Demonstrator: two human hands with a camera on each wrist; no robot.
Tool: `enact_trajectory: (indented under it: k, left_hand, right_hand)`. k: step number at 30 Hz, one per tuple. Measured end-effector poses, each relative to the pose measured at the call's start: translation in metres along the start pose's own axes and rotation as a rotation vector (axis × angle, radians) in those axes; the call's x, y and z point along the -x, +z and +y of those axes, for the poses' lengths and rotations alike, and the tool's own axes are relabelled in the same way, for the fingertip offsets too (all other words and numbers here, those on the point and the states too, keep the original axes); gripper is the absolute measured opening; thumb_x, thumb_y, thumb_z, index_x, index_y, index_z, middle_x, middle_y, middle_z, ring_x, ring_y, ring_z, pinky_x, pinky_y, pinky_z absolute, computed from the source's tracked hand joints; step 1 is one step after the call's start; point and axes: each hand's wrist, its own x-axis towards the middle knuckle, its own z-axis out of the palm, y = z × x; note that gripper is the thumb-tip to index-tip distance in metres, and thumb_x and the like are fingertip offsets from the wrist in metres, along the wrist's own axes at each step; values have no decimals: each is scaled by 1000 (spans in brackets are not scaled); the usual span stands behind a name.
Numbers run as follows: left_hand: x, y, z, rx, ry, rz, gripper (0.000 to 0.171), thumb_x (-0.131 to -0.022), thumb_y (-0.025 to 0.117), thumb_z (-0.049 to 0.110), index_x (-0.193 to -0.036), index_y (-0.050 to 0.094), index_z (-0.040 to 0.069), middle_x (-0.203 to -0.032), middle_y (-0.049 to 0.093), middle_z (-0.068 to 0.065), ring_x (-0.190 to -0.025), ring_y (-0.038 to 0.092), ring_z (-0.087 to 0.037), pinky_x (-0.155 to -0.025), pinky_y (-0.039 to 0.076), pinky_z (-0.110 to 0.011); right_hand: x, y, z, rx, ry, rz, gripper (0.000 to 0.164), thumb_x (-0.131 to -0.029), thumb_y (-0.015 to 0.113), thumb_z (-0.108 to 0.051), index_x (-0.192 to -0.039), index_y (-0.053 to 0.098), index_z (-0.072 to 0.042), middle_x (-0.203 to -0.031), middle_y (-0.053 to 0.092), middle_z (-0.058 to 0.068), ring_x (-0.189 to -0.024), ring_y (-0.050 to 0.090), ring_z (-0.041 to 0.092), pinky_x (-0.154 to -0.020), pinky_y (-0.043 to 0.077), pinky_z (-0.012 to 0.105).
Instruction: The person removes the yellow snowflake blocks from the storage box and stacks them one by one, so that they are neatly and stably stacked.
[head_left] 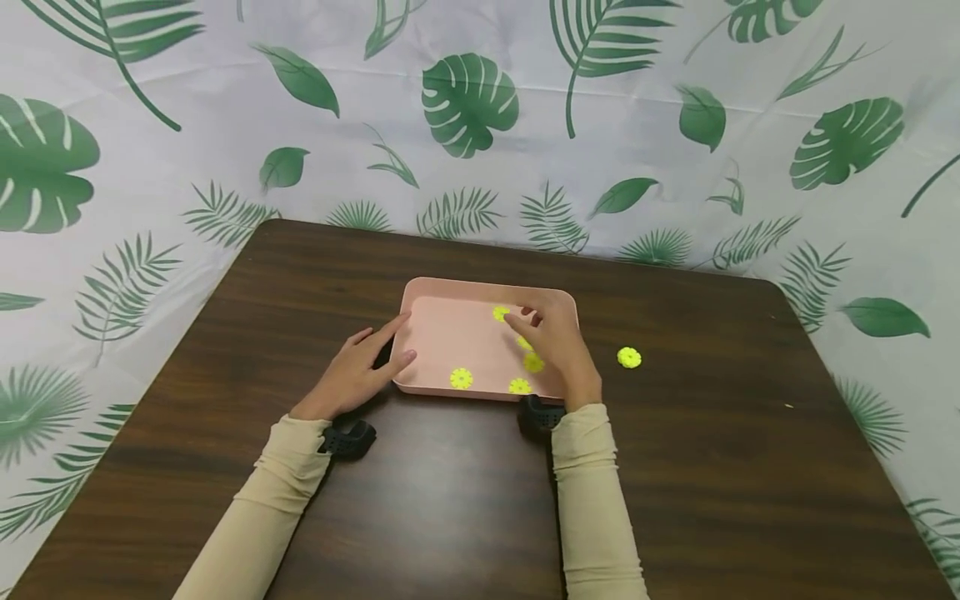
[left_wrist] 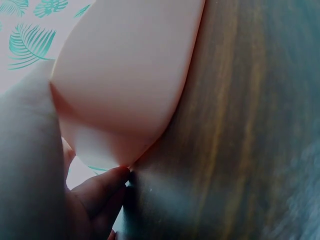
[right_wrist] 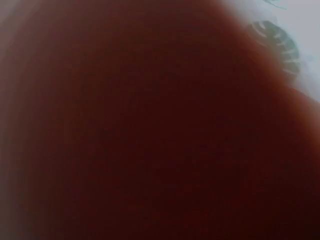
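A shallow pink tray (head_left: pixel 450 333) lies on the dark wooden table, with several yellow notched discs (head_left: pixel 461 379) in it. My left hand (head_left: pixel 348 379) is at the tray's left end, its fingers and thumb extended to the rim; in the left wrist view fingertips (left_wrist: pixel 120 175) touch the tray's edge. Over the tray's right part is my right hand (head_left: pixel 558 337), thumb and bent fingers apart, with no disc visible between them. One yellow disc (head_left: pixel 500 313) lies just beyond its thumb tip. The right wrist view is mostly filled by a dark, blurred surface.
Right of the tray, another yellow notched piece (head_left: pixel 629 357) rests on the table (head_left: pixel 712 467). A white cloth with green leaf prints (head_left: pixel 525 125) hangs behind the table's far edge. Black bands (head_left: pixel 348 440) are on both wrists.
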Motion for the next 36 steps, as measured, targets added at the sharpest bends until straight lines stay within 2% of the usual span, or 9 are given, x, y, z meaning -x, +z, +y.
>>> enact_trajectory:
  k: [4,6,9,12,17,24,29,32,36]
  left_hand:
    - [0,2,0,1,-8,-7,74,-105,52,53,-167,25,23,-165,36,-8,-143,49,-31,-127,12,-54]
    - [-1,0,0,5,-10,2,74,-105,53,52,-167,26,22,-164,37,-8,-142,49,-30,-127,12,-54]
    - [-2,-1,1,5,0,8,73,-105,53,50,-166,27,21,-164,38,-8,-142,50,-31,-127,13,-54]
    - [-3,-1,2,1,-1,3,73,-105,53,51,-166,27,22,-164,38,-8,-142,50,-30,-127,13,-54]
    - [-3,1,1,-3,-16,4,71,-106,52,49,-166,27,21,-164,38,-10,-142,49,-31,-127,12,-55]
    - [-1,2,1,13,-19,12,68,-108,50,46,-166,27,20,-163,38,-11,-142,50,-32,-126,13,-55]
    - [-1,3,1,23,-13,17,67,-108,50,45,-166,28,20,-163,39,-11,-142,50,-32,-126,13,-55]
    - [-1,3,1,25,-8,24,67,-108,50,44,-166,28,20,-162,40,-11,-141,51,-32,-126,14,-56]
    - [-1,3,1,22,-6,24,67,-108,50,44,-166,28,19,-162,40,-11,-141,51,-32,-126,14,-56]
  right_hand:
    - [-2,13,-1,-41,105,-109,35,-97,74,-13,-130,66,-3,-98,57,19,-78,54,31,-73,52,39]
    - [-2,16,-2,-49,185,-169,45,-100,72,-20,-141,58,-7,-116,55,19,-90,60,32,-87,56,41]
    - [0,16,-3,-45,268,-236,60,-103,67,-29,-156,45,-13,-152,39,17,-121,59,33,-112,47,49]
    - [-1,16,-5,2,293,-270,61,-105,63,-34,-158,43,-12,-165,24,14,-134,55,32,-118,40,51]
    - [-1,18,-10,52,280,-243,48,-104,66,-29,-144,59,-5,-157,35,18,-125,60,34,-114,45,49]
    - [-1,20,-13,75,300,-214,45,-102,68,-26,-141,61,-3,-147,43,17,-111,60,32,-106,52,47]
    - [0,21,-13,86,258,-182,29,-100,72,-19,-121,70,1,-123,52,17,-99,56,30,-93,54,43]
    - [0,20,-13,77,257,-173,22,-98,74,-17,-109,66,1,-109,52,16,-92,53,29,-83,50,40]
    - [0,20,-13,61,287,-166,27,-97,76,-18,-113,63,-2,-105,57,14,-93,56,28,-85,52,40]
